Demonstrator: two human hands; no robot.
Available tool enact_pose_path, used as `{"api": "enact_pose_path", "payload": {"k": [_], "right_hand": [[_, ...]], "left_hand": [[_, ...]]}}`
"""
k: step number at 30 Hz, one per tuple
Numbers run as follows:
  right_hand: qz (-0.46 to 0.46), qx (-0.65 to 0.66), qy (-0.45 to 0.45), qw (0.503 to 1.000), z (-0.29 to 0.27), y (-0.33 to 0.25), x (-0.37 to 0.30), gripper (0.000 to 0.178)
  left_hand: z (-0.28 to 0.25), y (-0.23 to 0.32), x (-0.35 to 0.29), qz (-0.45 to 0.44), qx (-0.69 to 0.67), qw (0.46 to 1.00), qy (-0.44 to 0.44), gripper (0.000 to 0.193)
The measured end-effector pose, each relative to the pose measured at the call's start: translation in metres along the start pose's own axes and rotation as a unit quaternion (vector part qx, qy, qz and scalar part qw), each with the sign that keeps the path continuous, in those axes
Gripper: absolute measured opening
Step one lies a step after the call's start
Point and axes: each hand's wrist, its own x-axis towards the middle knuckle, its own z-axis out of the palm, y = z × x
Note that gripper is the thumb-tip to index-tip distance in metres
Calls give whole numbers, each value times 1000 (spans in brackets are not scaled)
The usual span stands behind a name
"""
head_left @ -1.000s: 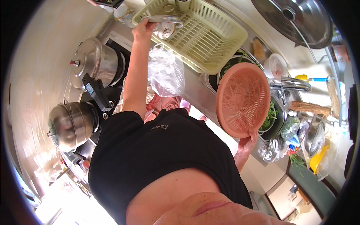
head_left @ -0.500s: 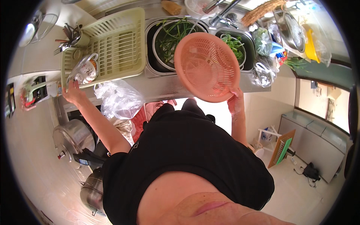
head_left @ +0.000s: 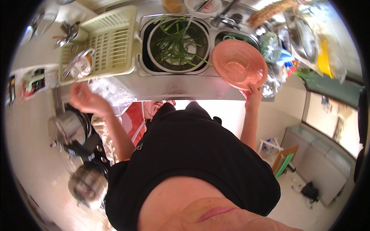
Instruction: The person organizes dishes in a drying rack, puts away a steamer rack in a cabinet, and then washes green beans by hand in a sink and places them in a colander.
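My right hand point(head_left: 253, 98) grips the lower rim of a pink plastic colander point(head_left: 236, 61). Tilted, the colander hangs over the right sink and the strip between the two sinks, with nothing seen inside it. In the left sink stands a round metal basin point(head_left: 154, 61) of water holding long green stalks point(head_left: 175, 46), and a thin stream of water falls into it. My left hand point(head_left: 88, 101), slightly blurred, is in the air before the dish rack point(head_left: 133, 63), its fingers loosely apart and holding nothing I can see. Beside it lies a clear plastic bag point(head_left: 113, 94).
A patterned mug point(head_left: 83, 67) and a utensil holder point(head_left: 80, 34) stand in the rack. The tap point(head_left: 223, 19) is behind the sinks, near a white bowl point(head_left: 204, 7). Bagged vegetables point(head_left: 269, 48) crowd the counter's right. Metal pots point(head_left: 88, 184) stand at lower left.
The colander has moved right in my right hand, uncovering the basin of stalks. My left hand has come away from the rack's front corner, back toward my body.
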Motion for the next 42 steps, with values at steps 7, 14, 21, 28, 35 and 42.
{"api": "enact_pose_path", "payload": {"k": [7, 14, 21, 28, 35, 42], "right_hand": [[29, 15, -43, 999, -26, 5, 51, 41], [80, -11, -40, 996, -42, 3, 54, 42], [73, 34, -50, 995, -41, 2, 37, 44], [57, 60, -19, 996, -39, 4, 27, 41], [41, 69, -9, 997, -43, 10, 15, 37], [45, 66, 7, 997, -33, 4, 20, 34]], "left_hand": [[132, 36, -145, -192, -232, 851, -429, 23], [286, 33, -179, 286, 8, 866, -409, 53], [346, -4, -208, 341, 153, 842, -389, 48], [251, -9, -277, 210, 74, 740, -634, 52], [269, 30, -237, 54, -28, 808, -586, 25], [361, -38, -267, 72, -112, 825, -550, 62]]}}
